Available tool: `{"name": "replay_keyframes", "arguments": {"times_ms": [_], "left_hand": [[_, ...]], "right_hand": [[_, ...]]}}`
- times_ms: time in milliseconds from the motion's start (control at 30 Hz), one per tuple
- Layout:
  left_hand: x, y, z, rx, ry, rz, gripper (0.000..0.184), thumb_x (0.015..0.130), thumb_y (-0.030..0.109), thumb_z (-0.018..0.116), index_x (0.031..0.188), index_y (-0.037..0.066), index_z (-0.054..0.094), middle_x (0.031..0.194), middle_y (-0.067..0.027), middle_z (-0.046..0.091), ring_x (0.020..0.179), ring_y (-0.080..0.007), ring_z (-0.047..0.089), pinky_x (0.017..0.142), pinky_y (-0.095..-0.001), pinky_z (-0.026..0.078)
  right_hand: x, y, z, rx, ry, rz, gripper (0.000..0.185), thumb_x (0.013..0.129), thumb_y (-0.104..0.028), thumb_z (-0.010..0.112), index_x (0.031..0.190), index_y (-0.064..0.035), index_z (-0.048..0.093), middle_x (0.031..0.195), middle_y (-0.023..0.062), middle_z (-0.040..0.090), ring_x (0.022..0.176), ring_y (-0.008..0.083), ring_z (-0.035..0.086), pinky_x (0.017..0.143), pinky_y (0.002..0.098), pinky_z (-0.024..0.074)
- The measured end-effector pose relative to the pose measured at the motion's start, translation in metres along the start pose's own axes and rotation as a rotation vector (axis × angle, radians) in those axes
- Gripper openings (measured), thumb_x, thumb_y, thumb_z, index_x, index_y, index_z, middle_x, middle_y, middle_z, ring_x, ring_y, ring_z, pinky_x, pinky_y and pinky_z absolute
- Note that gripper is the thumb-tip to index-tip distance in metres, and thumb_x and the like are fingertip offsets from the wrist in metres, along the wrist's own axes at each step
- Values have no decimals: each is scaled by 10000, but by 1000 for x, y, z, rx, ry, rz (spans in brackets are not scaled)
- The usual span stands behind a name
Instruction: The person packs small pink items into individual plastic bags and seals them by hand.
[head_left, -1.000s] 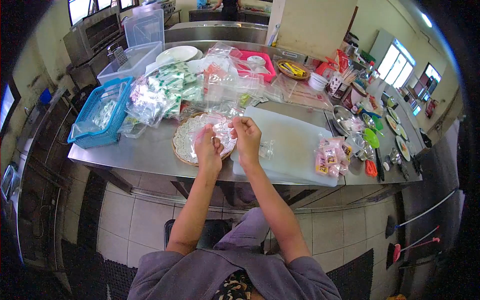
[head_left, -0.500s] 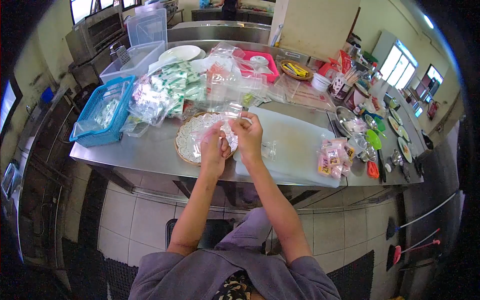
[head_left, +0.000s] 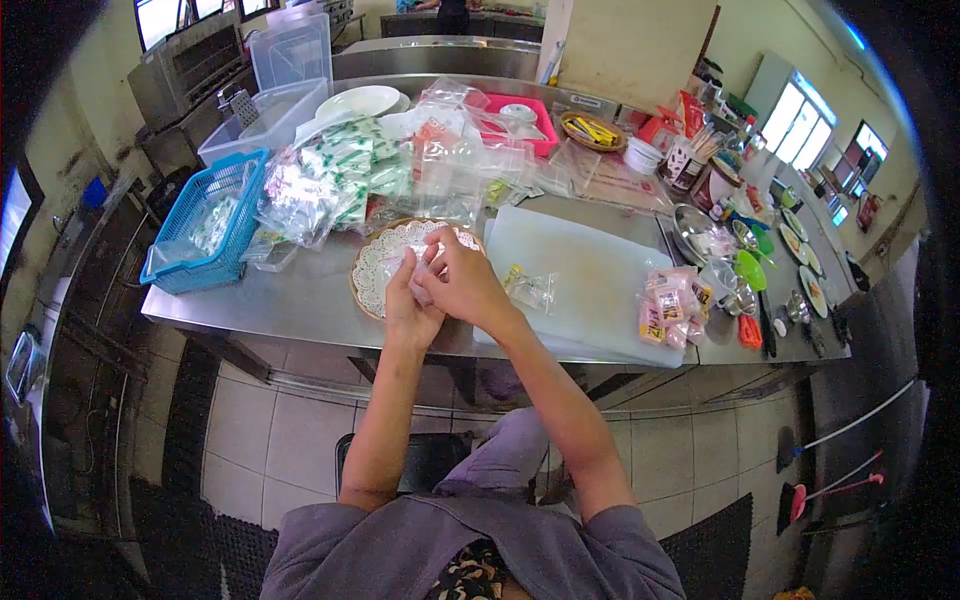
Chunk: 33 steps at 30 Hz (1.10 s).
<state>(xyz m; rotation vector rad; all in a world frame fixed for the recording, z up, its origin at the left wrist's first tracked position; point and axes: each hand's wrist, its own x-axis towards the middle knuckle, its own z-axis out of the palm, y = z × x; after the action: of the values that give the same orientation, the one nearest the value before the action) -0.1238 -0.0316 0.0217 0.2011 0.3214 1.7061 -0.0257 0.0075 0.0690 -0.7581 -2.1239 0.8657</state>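
Observation:
My left hand (head_left: 413, 312) is closed on a small clear plastic bag (head_left: 421, 272), its thumb up along one side. My right hand (head_left: 466, 280) pinches the same bag from above, with the fingers bent over it. The bag's contents are too small to make out. Both hands are over a round wicker tray lined with a white lace doily (head_left: 372, 272) and cover its right part. Just right of my right hand, a small clear packet (head_left: 531, 289) with a yellow bit lies on the white cutting board (head_left: 590, 270).
Several pink packets with yellow labels (head_left: 672, 308) are piled at the board's right end. Behind the doily tray lies a heap of clear plastic bags (head_left: 450, 160). A blue basket (head_left: 222, 240) stands left, a pink tray (head_left: 543, 128) at the back. Bowls and plates crowd the right.
My hands have come together and the bag between them is bunched smaller. My right hand has turned over and moved left, uncovering more of the small packet on the board.

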Motion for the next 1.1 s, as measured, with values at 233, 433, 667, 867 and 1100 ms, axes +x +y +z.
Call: {"name": "replay_keyframes", "arguments": {"times_ms": [233, 433, 667, 867, 1100], "left_hand": [[-1, 23, -21, 144, 130, 218, 174, 912, 201, 468, 996, 51, 495, 795, -60, 527, 731, -195, 528, 735, -345, 479], [-4, 49, -26, 187, 224, 279, 123, 899, 181, 499, 942, 66, 489, 682, -16, 478, 609, -156, 474, 614, -304, 438], [-4, 52, -34, 215, 205, 264, 130, 889, 172, 520, 964, 72, 489, 675, -7, 469, 576, -135, 454, 546, -276, 391], [-4, 49, -34, 249, 253, 261, 132, 878, 153, 522, 976, 68, 494, 675, -5, 467, 579, -137, 451, 535, -277, 380], [-7, 47, -32, 240, 228, 269, 105, 871, 140, 525, 944, 70, 497, 675, -6, 469, 582, -138, 455, 533, -281, 384]], "right_hand": [[22, 5, -22, -185, 51, 31, 229, 770, -101, 562, 986, -32, 525, 799, 132, 638, 731, 260, 626, 675, 363, 478], [45, 61, -14, -401, -31, 97, 201, 758, -160, 578, 918, -39, 598, 839, 151, 640, 789, 308, 615, 707, 397, 473], [42, 48, 11, -705, -285, 134, 334, 682, -299, 672, 836, -4, 643, 893, 192, 634, 868, 337, 608, 775, 407, 478], [43, 61, 28, -695, -387, 62, 401, 582, -353, 735, 771, -10, 653, 870, 186, 641, 830, 324, 621, 742, 399, 489], [49, 79, 24, -403, -336, 94, 303, 593, -259, 742, 719, -5, 637, 716, 118, 643, 653, 242, 612, 626, 339, 479]]}}
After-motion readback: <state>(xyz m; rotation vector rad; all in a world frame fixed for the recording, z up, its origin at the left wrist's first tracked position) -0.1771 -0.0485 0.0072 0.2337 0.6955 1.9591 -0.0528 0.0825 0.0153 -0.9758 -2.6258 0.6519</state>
